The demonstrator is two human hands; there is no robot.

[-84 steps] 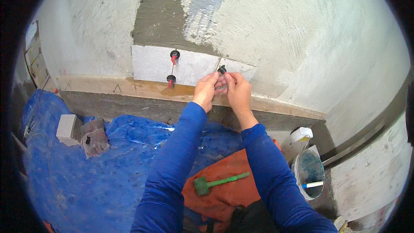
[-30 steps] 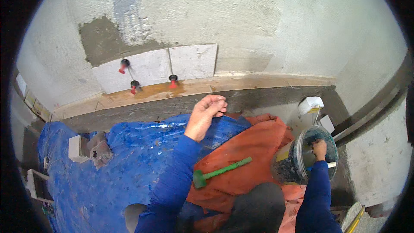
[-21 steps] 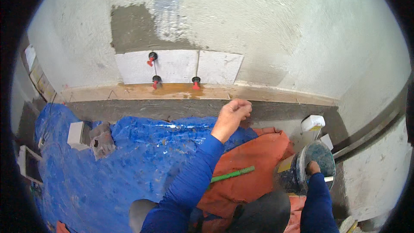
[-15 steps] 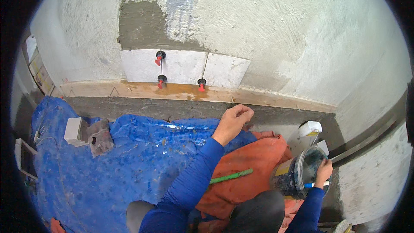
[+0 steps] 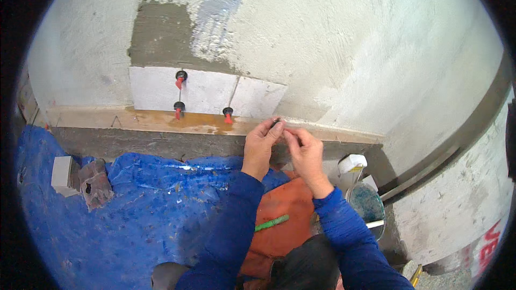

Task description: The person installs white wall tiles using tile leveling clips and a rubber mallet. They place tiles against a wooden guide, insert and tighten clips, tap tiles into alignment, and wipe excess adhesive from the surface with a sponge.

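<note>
My left hand (image 5: 259,147) and my right hand (image 5: 307,156) meet just in front of the wooden batten (image 5: 344,130), below the right-hand wall tile. Thumb and fingers of the left are pinched round a small dark piece (image 5: 276,122), mostly hidden by the fingertips. The right hand's fingertips are pinched beside it; whatever they hold is too small to make out. To their upper left, white tiles (image 5: 209,91) stand in a row on the batten. Black-and-red tile levelling clips (image 5: 228,114) sit at the tile joints and along the lower edge.
A bucket (image 5: 367,204) with a white-handled tool stands at right, near a white container (image 5: 352,162). Below my hands, a green stick-like piece (image 5: 272,223) lies on orange sheeting (image 5: 290,196). Stacked tiles (image 5: 65,174) and a dirty rag (image 5: 97,183) rest on blue tarp (image 5: 150,215).
My right hand has left the bucket and come up beside the left hand. The view has shifted, so the wall and tiles appear farther left.
</note>
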